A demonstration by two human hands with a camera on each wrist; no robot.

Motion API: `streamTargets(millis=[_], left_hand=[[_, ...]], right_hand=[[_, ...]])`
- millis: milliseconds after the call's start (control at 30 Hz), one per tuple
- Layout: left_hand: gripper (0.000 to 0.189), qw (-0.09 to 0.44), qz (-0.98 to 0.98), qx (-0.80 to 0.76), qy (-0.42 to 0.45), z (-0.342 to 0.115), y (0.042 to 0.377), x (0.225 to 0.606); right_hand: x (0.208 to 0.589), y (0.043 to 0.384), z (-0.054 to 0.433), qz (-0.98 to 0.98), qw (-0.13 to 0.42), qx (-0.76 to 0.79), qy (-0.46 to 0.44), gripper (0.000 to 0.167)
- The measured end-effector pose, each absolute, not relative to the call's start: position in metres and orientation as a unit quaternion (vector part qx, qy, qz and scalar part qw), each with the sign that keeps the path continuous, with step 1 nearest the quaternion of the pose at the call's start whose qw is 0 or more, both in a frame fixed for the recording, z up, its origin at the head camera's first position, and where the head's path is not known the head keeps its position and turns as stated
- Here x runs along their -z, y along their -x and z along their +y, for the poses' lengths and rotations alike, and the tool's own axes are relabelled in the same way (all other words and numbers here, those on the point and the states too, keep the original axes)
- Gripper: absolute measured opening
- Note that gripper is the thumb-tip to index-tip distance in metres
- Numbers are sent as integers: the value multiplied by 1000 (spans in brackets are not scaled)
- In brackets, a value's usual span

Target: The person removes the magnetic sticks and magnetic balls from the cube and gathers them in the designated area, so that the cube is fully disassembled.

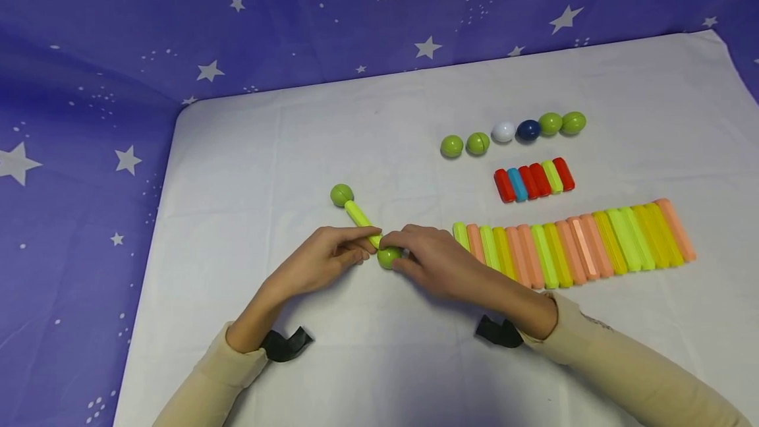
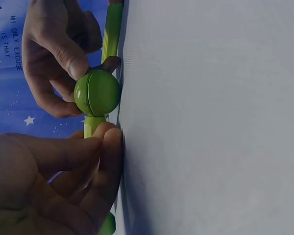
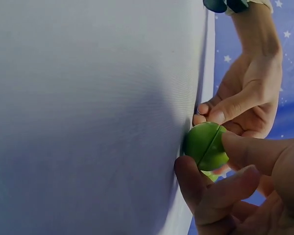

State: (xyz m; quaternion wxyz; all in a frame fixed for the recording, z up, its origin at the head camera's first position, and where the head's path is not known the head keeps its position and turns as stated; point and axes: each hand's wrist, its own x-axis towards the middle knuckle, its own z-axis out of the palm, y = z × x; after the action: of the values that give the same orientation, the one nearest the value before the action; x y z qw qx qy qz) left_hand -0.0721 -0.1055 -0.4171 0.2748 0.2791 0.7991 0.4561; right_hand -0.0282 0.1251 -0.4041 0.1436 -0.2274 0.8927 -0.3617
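My left hand [image 1: 323, 257] pinches a yellow-green rod [image 1: 358, 213] near its lower end, thumb against fingers. A green ball [image 1: 341, 195] sits at the rod's far end. At the near end is a second green ball [image 1: 389, 257], held between the thumb and fingers of my right hand [image 1: 435, 259]. A seam runs around this ball [image 2: 97, 93] in the left wrist view, where the rod meets it. The right wrist view has the same ball [image 3: 206, 146] low over the white cloth, with my left fingertips just behind it.
Right of my hands lies a long row of yellow, green and salmon rods [image 1: 551, 252]. Behind it is a short row of red, blue and yellow-green pieces [image 1: 534, 180]. Farther back several balls [image 1: 503, 132], green, white and dark blue, form a line. A purple starred curtain [image 1: 308, 18] borders the table.
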Motion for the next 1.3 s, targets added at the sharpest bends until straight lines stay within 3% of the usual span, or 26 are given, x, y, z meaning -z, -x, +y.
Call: streamTargets(millis=[333,467,767,1067,1300], left_hand=[[25,140,883,-376,-242,-114,78,411],[26,123,902,-353,-216,-118,79,409],[12,141,886,-372,-239,-124,86,409],[29,177,861,-407,-248,-134,89,412],[33,216,849,-414,-247,-141,89,411]], right_hand=[[401,28,132,887,175,356,235,23],[399,29,135,886,182,354,240,21],[400,29,142,900,156,350,207,20],[399,31,143,909,155,337,189,29],[398,33,143,909,162,334,188,27]])
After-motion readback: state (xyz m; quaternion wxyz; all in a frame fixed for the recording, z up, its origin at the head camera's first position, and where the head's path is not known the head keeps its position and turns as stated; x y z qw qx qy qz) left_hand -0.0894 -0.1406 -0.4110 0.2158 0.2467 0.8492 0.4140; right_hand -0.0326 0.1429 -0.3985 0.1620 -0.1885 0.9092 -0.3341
